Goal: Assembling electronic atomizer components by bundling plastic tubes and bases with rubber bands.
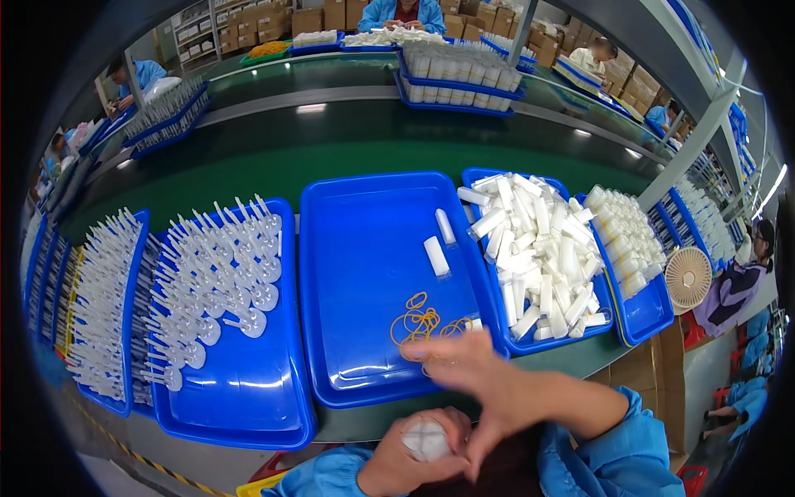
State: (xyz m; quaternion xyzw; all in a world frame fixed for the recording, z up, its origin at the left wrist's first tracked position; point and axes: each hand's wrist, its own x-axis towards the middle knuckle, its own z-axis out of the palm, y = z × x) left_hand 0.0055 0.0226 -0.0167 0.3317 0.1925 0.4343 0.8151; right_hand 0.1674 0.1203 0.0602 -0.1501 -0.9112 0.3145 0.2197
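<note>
Low at the front, my left hand (pixel 406 457) is closed around a whitish round piece (pixel 427 441), whose end faces up with a cross-shaped marking; the rest is hidden by the fingers. Just right of it is my right hand (pixel 480 377), slightly blurred, its thumb pointing down beside the left hand and its fingers stretched apart. No object shows clearly in it. Beyond those fingers, a loose heap of yellow-orange rubber bands (pixel 416 323) lies in a blue tray (pixel 364 248). Two white tube-shaped pieces (pixel 436 256) lie farther back in that tray.
On the left, a blue tray (pixel 240 418) carries rows of clear stemmed parts (pixel 219 265). A heap of white tubes (pixel 542 248) fills a tray at right, beside bundled clear parts (pixel 625 236) and a round fan (pixel 688 278). Co-workers sit beyond the green conveyor belt (pixel 331 145).
</note>
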